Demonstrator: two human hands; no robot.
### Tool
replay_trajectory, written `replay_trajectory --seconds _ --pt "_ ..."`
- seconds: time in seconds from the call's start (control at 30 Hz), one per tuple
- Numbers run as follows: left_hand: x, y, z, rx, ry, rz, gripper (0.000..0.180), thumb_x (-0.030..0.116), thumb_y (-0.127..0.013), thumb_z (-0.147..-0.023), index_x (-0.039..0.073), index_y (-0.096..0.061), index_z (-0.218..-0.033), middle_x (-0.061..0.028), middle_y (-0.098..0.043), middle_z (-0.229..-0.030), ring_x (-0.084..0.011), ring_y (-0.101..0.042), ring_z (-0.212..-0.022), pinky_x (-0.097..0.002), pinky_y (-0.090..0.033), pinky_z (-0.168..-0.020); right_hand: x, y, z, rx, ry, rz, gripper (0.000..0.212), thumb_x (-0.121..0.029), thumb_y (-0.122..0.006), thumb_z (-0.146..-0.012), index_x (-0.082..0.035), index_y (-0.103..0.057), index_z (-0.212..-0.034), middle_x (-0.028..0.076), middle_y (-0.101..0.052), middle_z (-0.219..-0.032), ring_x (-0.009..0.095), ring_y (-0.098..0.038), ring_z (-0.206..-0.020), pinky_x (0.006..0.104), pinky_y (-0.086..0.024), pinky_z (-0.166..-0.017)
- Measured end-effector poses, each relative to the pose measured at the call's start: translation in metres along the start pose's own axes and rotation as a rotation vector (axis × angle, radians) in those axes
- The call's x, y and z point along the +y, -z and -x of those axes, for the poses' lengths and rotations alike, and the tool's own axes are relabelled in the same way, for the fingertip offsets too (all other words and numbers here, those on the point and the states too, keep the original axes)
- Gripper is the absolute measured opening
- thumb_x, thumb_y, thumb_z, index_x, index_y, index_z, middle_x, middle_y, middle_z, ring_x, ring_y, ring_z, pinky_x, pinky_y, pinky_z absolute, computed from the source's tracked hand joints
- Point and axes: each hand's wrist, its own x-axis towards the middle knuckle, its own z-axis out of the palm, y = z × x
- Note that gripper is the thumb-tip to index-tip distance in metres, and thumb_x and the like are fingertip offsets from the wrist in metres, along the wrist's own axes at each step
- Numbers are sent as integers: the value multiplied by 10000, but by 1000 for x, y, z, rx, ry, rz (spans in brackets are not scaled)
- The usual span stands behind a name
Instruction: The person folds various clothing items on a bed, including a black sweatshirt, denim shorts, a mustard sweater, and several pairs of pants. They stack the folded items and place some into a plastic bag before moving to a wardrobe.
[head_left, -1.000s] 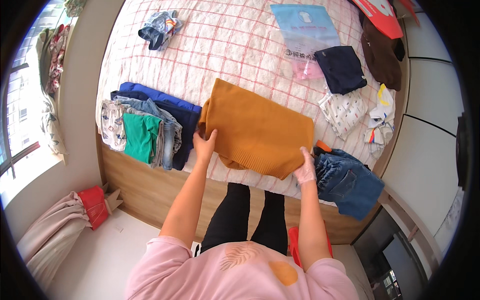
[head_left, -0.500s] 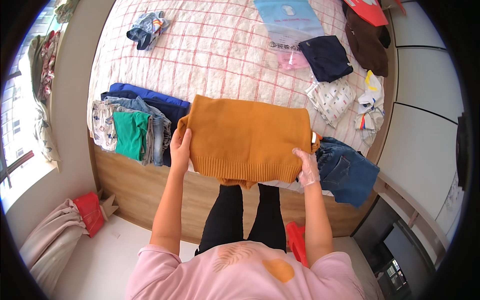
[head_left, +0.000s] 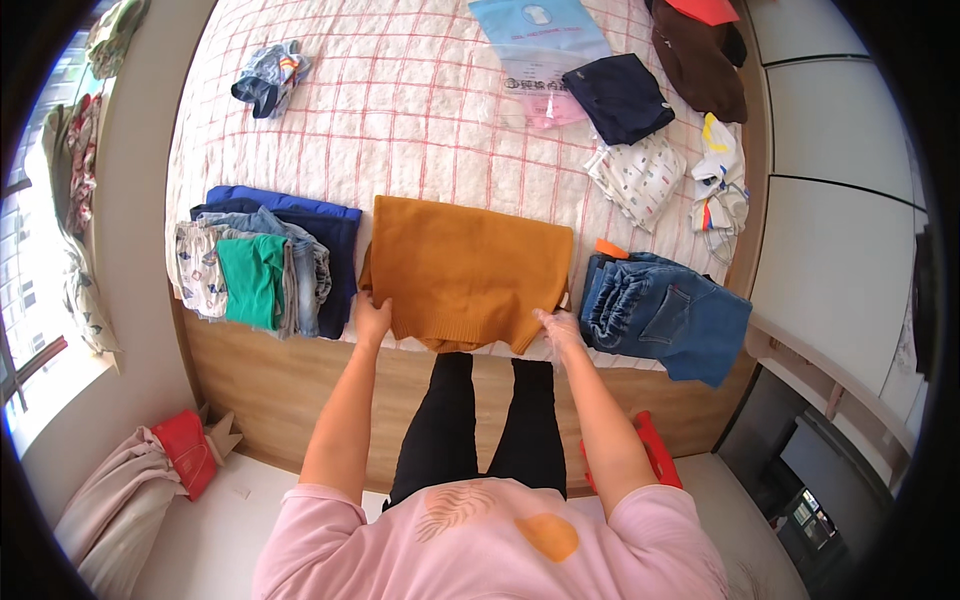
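Observation:
A mustard-brown knitted sweater [head_left: 470, 265] lies folded into a rough rectangle at the near edge of the bed, its ribbed hem toward me. My left hand [head_left: 373, 318] is closed on its near left corner. At the near right corner my right hand [head_left: 560, 328], in a thin clear plastic glove, pinches the knit between thumb and fingers. Just right of the sweater are folded blue jeans [head_left: 680, 325]. To its left sits a row of folded clothes, with a green garment [head_left: 252, 280], patterned white pants [head_left: 200, 268] and a dark blue garment [head_left: 340, 255].
Across the checked bedspread [head_left: 330, 140] lie a crumpled denim piece [head_left: 270, 80], a blue-and-clear plastic bag [head_left: 545, 45], navy folded cloth [head_left: 620, 100], a patterned white garment [head_left: 640, 180] and brown clothing [head_left: 700, 70]. A red object [head_left: 655, 450] stands by my legs.
Both hands have lowered the sweater onto the bed and slid their grips at its near corners. More of the jeans now shows on the right. My view has shifted slightly.

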Motion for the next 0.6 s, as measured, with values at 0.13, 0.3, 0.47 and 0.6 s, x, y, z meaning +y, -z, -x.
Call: replay_trajectory --seconds 0.13,0.3,0.47,0.6 --pt "48 25 0 171 15 82 214 132 -558 -801 13 -527 -976 -252 -610 -807 -379 -612 -796 -423 -476 -669 15 5 -5 97 106 13 269 -185 -637 -785 29 -588 -939 101 -623 -891 183 -567 -769 321 -455 -676" --pt "79 32 18 -19 26 -426 381 69 -562 -766 63 -454 -1132 -209 -407 -1256 -392 -425 -1136 -459 -389 -861 29 0 -12 187 191 193 301 -154 -673 -713 22 -581 -940 135 -639 -851 222 -608 -742 330 -475 -688" --pt "152 10 70 -119 -837 -421 450 19 -565 -707 68 -492 -1149 -172 -425 -1213 -360 -396 -1147 -461 -339 -940 12 19 38 9 267 253 297 -134 -670 -705 10 -583 -951 102 -640 -818 217 -615 -728 320 -486 -670" --pt "191 -46 115 -607 -640 88 189 32 -594 -779 1 -579 -966 -161 -578 -1001 -307 -563 -968 -360 -458 -826 66 51 52 -245 506 129 219 -92 -618 -777 6 -581 -969 91 -611 -791 175 -593 -717 280 -480 -685"
